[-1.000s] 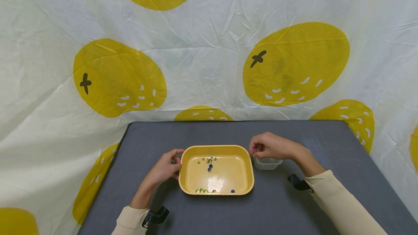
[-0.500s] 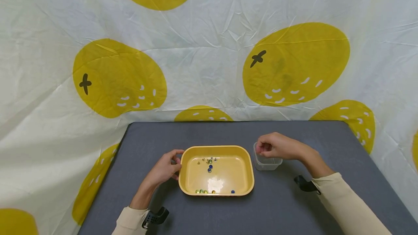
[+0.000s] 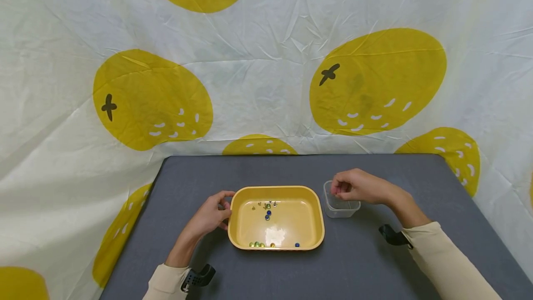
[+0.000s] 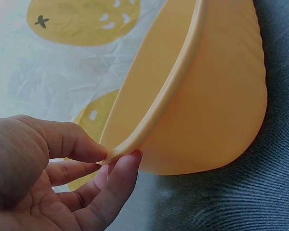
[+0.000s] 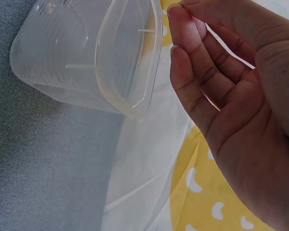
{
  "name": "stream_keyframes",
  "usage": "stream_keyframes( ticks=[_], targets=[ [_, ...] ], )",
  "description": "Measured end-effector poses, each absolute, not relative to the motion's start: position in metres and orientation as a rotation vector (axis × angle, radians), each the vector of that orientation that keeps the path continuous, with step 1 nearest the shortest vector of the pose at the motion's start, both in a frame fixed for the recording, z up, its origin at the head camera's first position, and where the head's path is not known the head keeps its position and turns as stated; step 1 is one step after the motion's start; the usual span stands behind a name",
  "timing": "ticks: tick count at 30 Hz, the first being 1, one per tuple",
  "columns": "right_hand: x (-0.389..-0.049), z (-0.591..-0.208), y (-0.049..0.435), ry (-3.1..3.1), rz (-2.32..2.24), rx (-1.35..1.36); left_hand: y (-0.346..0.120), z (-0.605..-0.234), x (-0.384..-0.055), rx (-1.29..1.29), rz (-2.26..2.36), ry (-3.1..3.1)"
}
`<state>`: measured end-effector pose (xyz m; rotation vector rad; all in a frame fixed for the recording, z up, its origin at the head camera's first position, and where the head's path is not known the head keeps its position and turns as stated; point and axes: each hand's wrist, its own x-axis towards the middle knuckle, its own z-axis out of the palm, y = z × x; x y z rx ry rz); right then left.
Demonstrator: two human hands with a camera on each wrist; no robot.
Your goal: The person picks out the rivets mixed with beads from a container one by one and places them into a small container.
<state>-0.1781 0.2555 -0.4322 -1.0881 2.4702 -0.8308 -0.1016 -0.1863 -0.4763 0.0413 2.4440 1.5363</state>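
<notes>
While tray [image 3: 291,226] is pinched by left hand [image 3: 211,212], tub [image 3: 340,213] off its right edge is overhung by bunched right hand [image 3: 358,185], load unclear.

The left grip [image 3: 210,213] pinches; the right grip [image 3: 357,186] is curled.

Cream sleeves [image 3: 451,260], black wrist straps [image 3: 203,276]

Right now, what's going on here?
A person's left hand pinches the rim of the yellow tray, where marbles and smaller bits lie. The right hand is over the clear tub beside it, fingertips together; can't tell whether it holds anything.
</notes>
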Motion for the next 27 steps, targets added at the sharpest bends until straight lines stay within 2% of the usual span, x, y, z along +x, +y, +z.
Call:
stream_keyframes(
  ticks=[27],
  targets=[
    [-0.176,-0.434,0.267,2.483,-0.842,-1.039,-0.187,-0.478,-0.102,0.046,1.53,2.447]
  ],
)
